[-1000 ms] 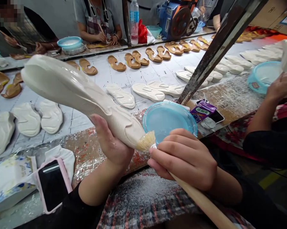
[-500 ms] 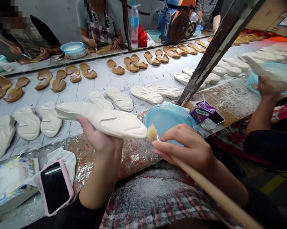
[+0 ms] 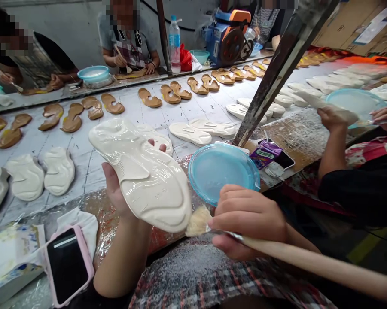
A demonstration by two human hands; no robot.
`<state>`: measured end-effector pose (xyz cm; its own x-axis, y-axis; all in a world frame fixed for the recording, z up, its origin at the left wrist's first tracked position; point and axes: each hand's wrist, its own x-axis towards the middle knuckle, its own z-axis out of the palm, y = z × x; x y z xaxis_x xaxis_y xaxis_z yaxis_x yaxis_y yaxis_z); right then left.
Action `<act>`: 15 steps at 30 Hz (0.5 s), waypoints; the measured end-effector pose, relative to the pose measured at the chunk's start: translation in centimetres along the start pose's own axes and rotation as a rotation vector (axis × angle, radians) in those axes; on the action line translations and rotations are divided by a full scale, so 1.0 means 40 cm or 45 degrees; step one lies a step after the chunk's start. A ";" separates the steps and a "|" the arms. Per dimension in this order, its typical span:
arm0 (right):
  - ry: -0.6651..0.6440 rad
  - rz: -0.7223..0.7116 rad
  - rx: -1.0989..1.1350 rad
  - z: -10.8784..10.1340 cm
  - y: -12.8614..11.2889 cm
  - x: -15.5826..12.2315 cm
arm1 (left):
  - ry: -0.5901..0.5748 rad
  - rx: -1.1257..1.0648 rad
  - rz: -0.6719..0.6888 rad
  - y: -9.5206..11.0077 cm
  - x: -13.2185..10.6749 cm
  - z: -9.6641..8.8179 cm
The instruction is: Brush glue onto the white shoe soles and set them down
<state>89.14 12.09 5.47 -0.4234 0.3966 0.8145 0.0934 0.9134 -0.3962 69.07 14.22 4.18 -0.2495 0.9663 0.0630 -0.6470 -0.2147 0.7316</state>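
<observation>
My left hand (image 3: 120,193) grips a white shoe sole (image 3: 148,176) from beneath, its wet, glossy face tilted up toward me. In my right hand (image 3: 248,219) is a brush (image 3: 198,221) with pale bristles and a long wooden handle. The bristles touch the sole's rounded edge at its near right end. Just behind the right hand stands a blue bowl (image 3: 223,171) of cloudy liquid. Part of another white sole (image 3: 159,139) shows behind the held one.
White soles (image 3: 27,176) and brown sandal pieces (image 3: 148,98) lie in rows on the long white surface. A slanted metal post (image 3: 277,73) rises beside the bowl. A pink-cased phone (image 3: 67,262) and tissue pack (image 3: 13,257) lie at left. A co-worker's hand (image 3: 331,118) is at right.
The sole has turned so that its broad face shows more. The brush has moved down along with its end, and its handle now lies flatter. The view has shifted slightly.
</observation>
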 end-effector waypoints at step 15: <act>0.092 0.104 0.042 0.016 -0.005 0.064 | 0.061 -0.081 0.000 -0.014 -0.012 0.073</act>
<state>87.46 12.88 7.36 -0.3494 0.4763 0.8069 0.0950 0.8747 -0.4753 71.68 14.31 5.72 -0.2828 0.9587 0.0291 -0.6910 -0.2247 0.6870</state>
